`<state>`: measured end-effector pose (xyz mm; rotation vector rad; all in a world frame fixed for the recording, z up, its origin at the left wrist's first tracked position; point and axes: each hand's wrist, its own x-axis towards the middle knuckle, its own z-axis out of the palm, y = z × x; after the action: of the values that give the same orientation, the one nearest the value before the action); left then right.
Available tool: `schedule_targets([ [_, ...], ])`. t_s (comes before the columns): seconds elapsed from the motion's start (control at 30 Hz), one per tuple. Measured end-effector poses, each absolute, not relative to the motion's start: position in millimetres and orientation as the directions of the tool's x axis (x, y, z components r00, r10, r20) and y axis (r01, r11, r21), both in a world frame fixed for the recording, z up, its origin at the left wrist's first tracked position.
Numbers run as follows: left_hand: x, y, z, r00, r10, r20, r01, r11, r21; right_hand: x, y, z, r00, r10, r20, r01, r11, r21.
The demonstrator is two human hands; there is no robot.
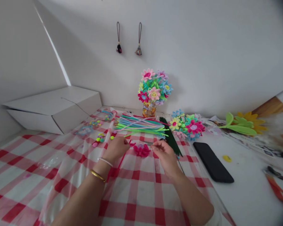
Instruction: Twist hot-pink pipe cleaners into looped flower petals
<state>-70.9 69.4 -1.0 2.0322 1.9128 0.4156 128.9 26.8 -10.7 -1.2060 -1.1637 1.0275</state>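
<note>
- Centre of the frame: both hands met over the red-checked cloth (136,188), either side of a pink pipe-cleaner flower (141,150).
- The left hand (115,148) was closed, fingers curled onto the pink stem end just left of the flower; a gold bangle and a thin white band sat on that wrist.
- The right hand (163,153) pinched thumb to fingertips at the flower's right edge, touching it.
- Just above them, a loose bundle of coloured pipe cleaners (141,125) lay fanned across the cloth, with dark green stems (171,138) slanting down beside the right hand.
- Upper centre, a jar of finished flowers (153,91) stood against the wall; a second flower bunch (188,125) lay right of it.
- Right of centre, a black phone (212,161) lay on the bare white tabletop, just past the cloth's right edge.
- Lower right edge, orange-handled pliers (277,186) sat well apart from the hands.
- Left of centre, small pom-poms (100,138) dotted the cloth; the lower left showed open checked cloth.
- Upper left, a white box (54,108) hugged the wall.
</note>
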Motion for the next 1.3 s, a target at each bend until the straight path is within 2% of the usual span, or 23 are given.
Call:
schedule_targets([
  [0.07,-64,66,4,0.137,0.990,-0.030,0.657,-0.069,0.751,129,26,-11,0.122,0.988,0.095,0.021,0.093,-0.995],
  [0.1,-60,64,6,0.196,0.979,-0.058,0.516,-0.053,0.855,129,26,-11,0.105,0.990,0.093,0.016,0.092,-0.996],
  [0.13,-56,61,6,0.266,0.962,-0.067,0.386,-0.043,0.921,129,25,-11,0.082,0.992,0.091,0.009,0.091,-0.996],
  [0.2,-47,56,4,0.375,0.924,-0.071,0.231,-0.019,0.973,129,24,-11,0.019,0.996,0.090,-0.001,0.090,-0.996],
  [0.33,-32,48,-5,0.402,0.915,-0.036,0.194,-0.046,0.980,128,21,-11,-0.065,0.993,0.101,0.062,0.105,-0.993],
  [0.6,-23,43,-8,0.374,0.923,0.089,0.289,-0.207,0.935,129,24,-13,-0.001,0.989,0.148,0.131,0.147,-0.981],
  [0.7,-24,44,-9,0.386,0.917,0.103,0.294,-0.228,0.928,129,24,-10,0.028,0.996,0.088,0.045,0.087,-0.995],
  [0.87,-27,42,-5,0.504,0.862,0.054,0.275,-0.220,0.936,130,24,-2,0.014,0.999,-0.047,-0.277,-0.041,-0.960],
  [1.07,-31,41,2,0.584,0.812,-0.013,0.128,-0.076,0.989,128,23,0,-0.027,0.994,-0.110,-0.462,-0.110,-0.880],
  [1.23,-35,42,2,0.634,0.761,-0.137,0.055,0.133,0.990,133,26,-2,0.141,0.989,-0.040,-0.373,0.015,-0.928],
  [1.3,-35,42,1,0.613,0.777,-0.145,0.008,0.177,0.984,136,28,-2,0.186,0.982,0.010,-0.318,0.070,-0.946],
])
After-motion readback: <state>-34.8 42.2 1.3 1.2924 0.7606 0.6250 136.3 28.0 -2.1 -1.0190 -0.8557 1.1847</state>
